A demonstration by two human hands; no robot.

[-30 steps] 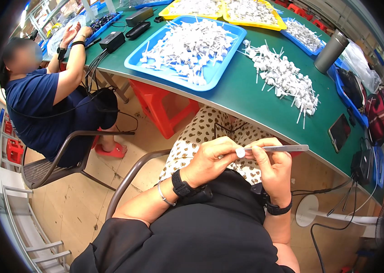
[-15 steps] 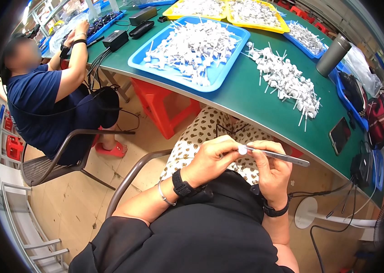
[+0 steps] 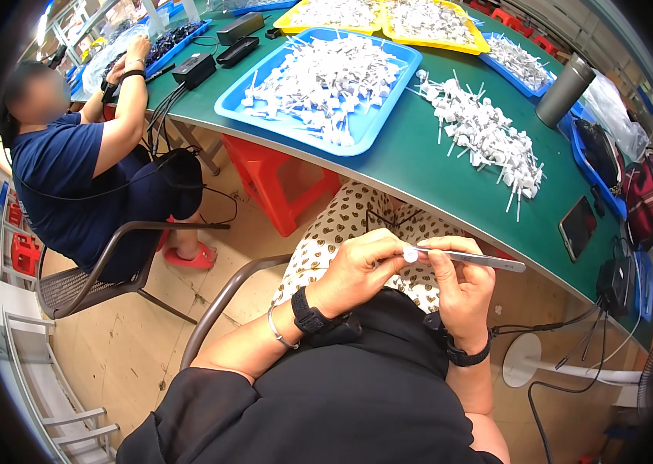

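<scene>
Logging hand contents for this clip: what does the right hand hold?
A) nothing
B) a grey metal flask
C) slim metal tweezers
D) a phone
C: the right hand pinches slim metal tweezers whose tip meets a small white part at the left hand.

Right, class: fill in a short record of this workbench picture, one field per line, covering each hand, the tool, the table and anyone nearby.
left hand: holds a small white part at its fingertips, over the lap
right hand: grips metal tweezers, tip meeting the white part
table: green top; blue tray of white parts, loose pile beside it, grey cup, phone
nearby: a person in a blue top, seated on the left, hands on the table
</scene>
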